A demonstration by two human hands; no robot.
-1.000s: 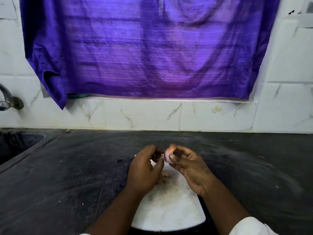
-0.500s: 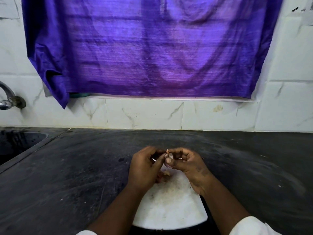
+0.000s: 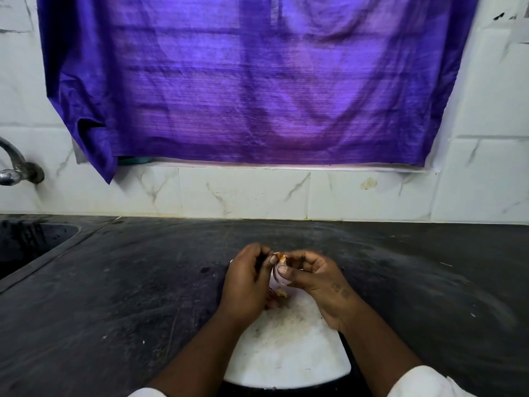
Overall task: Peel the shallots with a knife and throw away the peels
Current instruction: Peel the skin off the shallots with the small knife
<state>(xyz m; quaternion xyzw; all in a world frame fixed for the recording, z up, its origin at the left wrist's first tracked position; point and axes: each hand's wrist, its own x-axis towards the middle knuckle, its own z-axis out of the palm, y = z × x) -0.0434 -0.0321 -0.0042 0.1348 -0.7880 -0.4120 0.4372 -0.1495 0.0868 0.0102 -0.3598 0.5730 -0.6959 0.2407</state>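
Observation:
Both hands meet above the far end of a white cutting board (image 3: 289, 351) on the dark counter. A small pinkish shallot (image 3: 277, 277) is pinched between them, mostly covered by fingers. My left hand (image 3: 246, 285) curls around its left side. My right hand (image 3: 317, 277) grips it with thumb on the front and fingers on top. A bit of orange-brown dry skin (image 3: 280, 257) sticks up from the shallot's top. Loose peel scraps (image 3: 282, 293) lie on the board under the hands. No knife shows.
A dark sink basin (image 3: 28, 245) lies at the left with a metal tap (image 3: 14, 167) above it. The dark counter (image 3: 415, 282) runs to a white tiled wall. A purple cloth (image 3: 243, 81) hangs over the window.
The hands have turned the shallot slightly and drawn closer together. Dry skin now stands up at its top, and less of the pale bulb shows than a second ago.

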